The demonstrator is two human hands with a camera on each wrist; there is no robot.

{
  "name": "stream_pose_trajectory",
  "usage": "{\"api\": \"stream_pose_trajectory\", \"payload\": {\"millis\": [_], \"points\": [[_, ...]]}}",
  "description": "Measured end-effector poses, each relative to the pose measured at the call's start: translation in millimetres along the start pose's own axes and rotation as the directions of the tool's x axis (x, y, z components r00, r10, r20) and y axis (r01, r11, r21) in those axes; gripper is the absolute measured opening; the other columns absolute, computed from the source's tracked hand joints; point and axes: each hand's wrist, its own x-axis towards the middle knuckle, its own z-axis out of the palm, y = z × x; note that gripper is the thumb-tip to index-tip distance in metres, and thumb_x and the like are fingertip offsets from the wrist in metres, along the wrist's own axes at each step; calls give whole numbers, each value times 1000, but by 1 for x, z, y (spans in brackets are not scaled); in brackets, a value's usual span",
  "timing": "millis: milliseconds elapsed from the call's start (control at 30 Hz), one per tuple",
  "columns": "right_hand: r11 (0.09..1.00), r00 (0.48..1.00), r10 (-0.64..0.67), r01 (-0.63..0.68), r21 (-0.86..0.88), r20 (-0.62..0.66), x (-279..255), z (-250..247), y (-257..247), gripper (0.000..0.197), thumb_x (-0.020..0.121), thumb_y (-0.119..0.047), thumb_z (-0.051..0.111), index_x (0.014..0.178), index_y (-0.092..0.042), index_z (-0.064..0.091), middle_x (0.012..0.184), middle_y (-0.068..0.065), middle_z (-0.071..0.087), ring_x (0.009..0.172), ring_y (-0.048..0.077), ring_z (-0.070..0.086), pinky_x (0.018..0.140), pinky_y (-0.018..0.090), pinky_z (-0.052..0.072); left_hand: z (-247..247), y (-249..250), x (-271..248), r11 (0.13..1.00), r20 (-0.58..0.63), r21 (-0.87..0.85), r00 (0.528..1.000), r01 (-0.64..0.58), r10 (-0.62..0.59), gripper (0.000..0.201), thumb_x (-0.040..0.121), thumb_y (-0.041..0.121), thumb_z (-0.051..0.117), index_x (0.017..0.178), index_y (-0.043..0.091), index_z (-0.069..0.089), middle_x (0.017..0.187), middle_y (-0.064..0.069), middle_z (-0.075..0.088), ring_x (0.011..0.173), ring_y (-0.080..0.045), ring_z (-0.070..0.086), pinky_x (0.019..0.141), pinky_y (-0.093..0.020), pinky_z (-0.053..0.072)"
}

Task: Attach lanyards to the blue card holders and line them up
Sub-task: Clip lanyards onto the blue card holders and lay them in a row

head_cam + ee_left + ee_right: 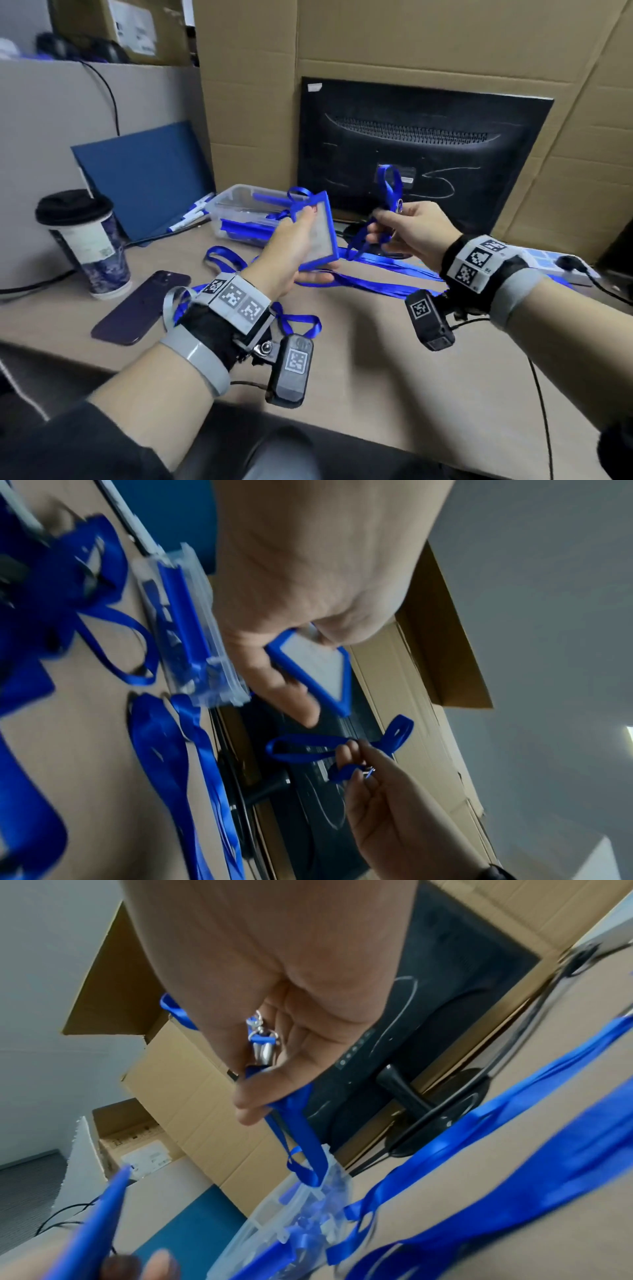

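A blue card holder (317, 230) is held up above the desk (376, 359) by the left hand (291, 253), the thumb lying under its lower edge and the fingers curled behind its back, so that the clear window is turned towards the right hand (407, 229). A blue lanyard (388, 192) is pinched between the thumb and fingers of the right hand, near its metal clip (263, 1045), which is seen lying against the palm in the right wrist view; a loop of the strap stands above the hand and the rest hangs down to the desk. The holder and the lanyard are kept just apart, not touching. More blue lanyards (383, 274) are spread over the desk beneath both hands, and further blue holders are seen in a clear plastic box (239, 212) behind the left hand. A lidded paper cup (85, 243) and a dark phone (140, 308) are placed at the left, and the back of a black monitor (421, 154) is seen behind
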Motion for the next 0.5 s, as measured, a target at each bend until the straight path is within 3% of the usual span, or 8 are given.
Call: {"api": "stream_pose_trajectory", "payload": {"millis": [67, 167, 300, 500], "points": [[996, 999, -44, 45, 74, -18, 23, 16, -8, 16, 100, -15, 65, 88, -4, 68, 84, 13, 74, 64, 15, 75, 52, 20, 57, -18, 0, 16, 1000, -135, -13, 991, -8, 6, 36, 105, 47, 48, 128, 21, 55, 103, -14, 77, 64, -30, 77, 45, -34, 55], [985, 997, -75, 79, 150, -31, 58, 46, -15, 18, 101, -12, 63, 84, -5, 65, 79, 12, 71, 60, 15, 73, 53, 22, 58, -43, -4, 39, 997, -266, -62, 964, -40, 22, 37, 98, 23, 53, 133, 13, 53, 107, -14, 73, 66, -27, 72, 44, -27, 49], [977, 996, -76, 82, 199, -40, 101, 88, -12, 20, 100, -13, 64, 82, -5, 66, 77, 10, 71, 64, 17, 74, 54, 22, 58, -62, -10, 63, 998, -278, -11, 959, -58, 52, 50, 87, 2, 55, 135, 13, 47, 114, -13, 68, 86, -27, 71, 48, -27, 48], [992, 1000, 19, -17, 124, -13, 151, 140, 12, 23, 98, -9, 65, 76, -2, 65, 77, 15, 69, 62, 22, 71, 58, 28, 62, -82, -22, 96, 999, -315, 31, 948, -36, 44, 51, 87, -3, 57, 133, 18, 45, 120, -9, 67, 105, -30, 71, 51, -26, 49]]}}
